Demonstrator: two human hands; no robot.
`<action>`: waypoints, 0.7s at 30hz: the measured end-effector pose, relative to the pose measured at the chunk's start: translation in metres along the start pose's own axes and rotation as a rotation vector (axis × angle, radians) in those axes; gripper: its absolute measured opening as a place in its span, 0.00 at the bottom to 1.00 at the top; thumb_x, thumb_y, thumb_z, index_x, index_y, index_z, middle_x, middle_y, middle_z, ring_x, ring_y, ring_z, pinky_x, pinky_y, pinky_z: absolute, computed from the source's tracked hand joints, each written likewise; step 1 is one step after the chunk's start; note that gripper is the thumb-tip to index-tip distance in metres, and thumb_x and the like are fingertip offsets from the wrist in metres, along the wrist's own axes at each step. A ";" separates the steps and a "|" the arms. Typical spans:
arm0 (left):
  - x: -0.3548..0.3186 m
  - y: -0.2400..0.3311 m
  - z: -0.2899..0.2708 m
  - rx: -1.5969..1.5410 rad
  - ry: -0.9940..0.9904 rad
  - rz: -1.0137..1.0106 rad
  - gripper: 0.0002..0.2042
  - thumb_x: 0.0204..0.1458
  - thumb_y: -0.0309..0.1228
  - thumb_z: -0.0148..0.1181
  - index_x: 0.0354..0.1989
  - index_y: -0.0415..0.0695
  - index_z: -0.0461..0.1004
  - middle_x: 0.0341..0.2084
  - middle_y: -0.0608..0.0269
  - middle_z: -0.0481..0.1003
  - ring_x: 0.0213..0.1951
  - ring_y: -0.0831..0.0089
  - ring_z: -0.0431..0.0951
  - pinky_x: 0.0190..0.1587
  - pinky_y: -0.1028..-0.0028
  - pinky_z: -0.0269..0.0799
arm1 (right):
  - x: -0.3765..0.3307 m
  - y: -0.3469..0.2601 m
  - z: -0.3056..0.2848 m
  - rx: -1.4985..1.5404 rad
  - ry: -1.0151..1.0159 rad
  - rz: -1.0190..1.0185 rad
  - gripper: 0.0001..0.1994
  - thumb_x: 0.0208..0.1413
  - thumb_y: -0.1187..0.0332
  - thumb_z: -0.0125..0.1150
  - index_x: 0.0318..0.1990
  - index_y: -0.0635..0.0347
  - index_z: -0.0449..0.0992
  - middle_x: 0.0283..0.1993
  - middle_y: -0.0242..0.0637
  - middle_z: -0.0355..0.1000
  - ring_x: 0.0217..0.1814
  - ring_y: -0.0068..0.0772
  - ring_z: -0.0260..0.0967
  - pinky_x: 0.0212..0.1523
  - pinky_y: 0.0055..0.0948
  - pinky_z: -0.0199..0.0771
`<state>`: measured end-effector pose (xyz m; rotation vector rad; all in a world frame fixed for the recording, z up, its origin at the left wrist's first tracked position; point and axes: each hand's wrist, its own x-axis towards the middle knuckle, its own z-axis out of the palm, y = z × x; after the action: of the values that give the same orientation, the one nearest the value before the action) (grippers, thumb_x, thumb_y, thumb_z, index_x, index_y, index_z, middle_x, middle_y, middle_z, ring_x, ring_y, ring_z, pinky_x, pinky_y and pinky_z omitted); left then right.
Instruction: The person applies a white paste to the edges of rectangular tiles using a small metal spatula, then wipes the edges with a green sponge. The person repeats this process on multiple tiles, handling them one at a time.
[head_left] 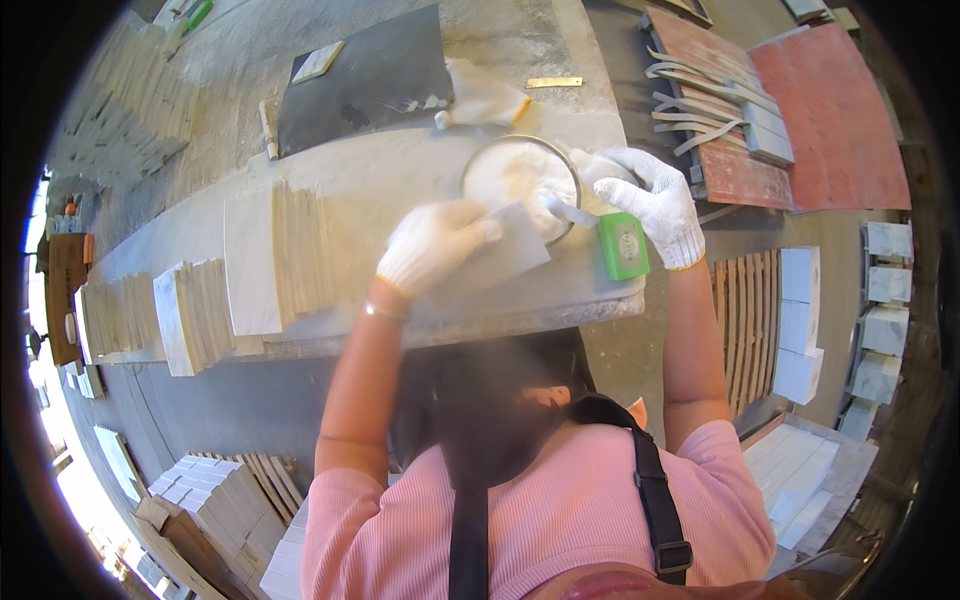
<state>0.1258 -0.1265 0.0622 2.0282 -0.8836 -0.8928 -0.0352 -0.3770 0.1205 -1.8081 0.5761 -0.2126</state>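
The grey tile (495, 255) lies tilted beside the bowl of white paste (515, 175) on the slab edge, gripped by the gloved left hand (432, 243) for spreading; the right hand (655, 205) clasps a green-handled scraper (600, 228), blade at the paste.

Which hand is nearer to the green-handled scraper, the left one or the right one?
The right hand: it grips the green-handled scraper beside the round bowl of white paste. The left hand is farther away, holding a flat grey tile.
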 end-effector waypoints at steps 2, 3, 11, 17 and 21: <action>0.004 -0.002 0.000 -0.032 -0.034 -0.005 0.20 0.58 0.48 0.61 0.44 0.43 0.84 0.39 0.48 0.84 0.41 0.52 0.83 0.48 0.60 0.75 | 0.011 0.013 -0.003 0.031 0.097 -0.007 0.19 0.57 0.72 0.72 0.56 0.66 0.80 0.48 0.34 0.80 0.49 0.23 0.76 0.54 0.26 0.75; 0.005 -0.003 0.000 -0.042 -0.052 -0.010 0.19 0.59 0.47 0.61 0.44 0.43 0.84 0.38 0.50 0.85 0.41 0.55 0.83 0.47 0.62 0.76 | 0.017 0.020 -0.005 0.052 0.144 -0.022 0.19 0.57 0.70 0.72 0.56 0.65 0.80 0.47 0.33 0.80 0.49 0.23 0.76 0.55 0.27 0.75; 0.004 -0.010 0.029 -1.084 -0.211 -0.249 0.21 0.65 0.40 0.64 0.56 0.33 0.78 0.46 0.61 0.82 0.42 0.76 0.81 0.46 0.75 0.77 | 0.060 0.070 -0.012 -0.061 0.226 0.014 0.21 0.54 0.71 0.77 0.55 0.63 0.80 0.50 0.31 0.80 0.52 0.21 0.75 0.55 0.25 0.75; 0.000 -0.005 0.037 -1.116 -0.103 -0.241 0.22 0.65 0.40 0.64 0.57 0.32 0.78 0.45 0.62 0.82 0.44 0.77 0.80 0.46 0.75 0.77 | 0.078 0.090 -0.005 -0.144 0.096 0.106 0.21 0.53 0.69 0.77 0.54 0.57 0.81 0.46 0.30 0.83 0.43 0.19 0.76 0.50 0.22 0.75; -0.006 0.005 0.030 -0.781 -0.027 -0.151 0.20 0.64 0.41 0.64 0.52 0.34 0.81 0.42 0.65 0.83 0.43 0.79 0.79 0.46 0.74 0.75 | 0.075 0.087 -0.004 -0.403 0.132 0.080 0.19 0.54 0.66 0.75 0.53 0.55 0.82 0.45 0.30 0.83 0.43 0.18 0.77 0.49 0.24 0.76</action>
<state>0.0972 -0.1343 0.0536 1.4054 -0.3044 -1.1288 0.0041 -0.4350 0.0292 -2.1642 0.8294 -0.1704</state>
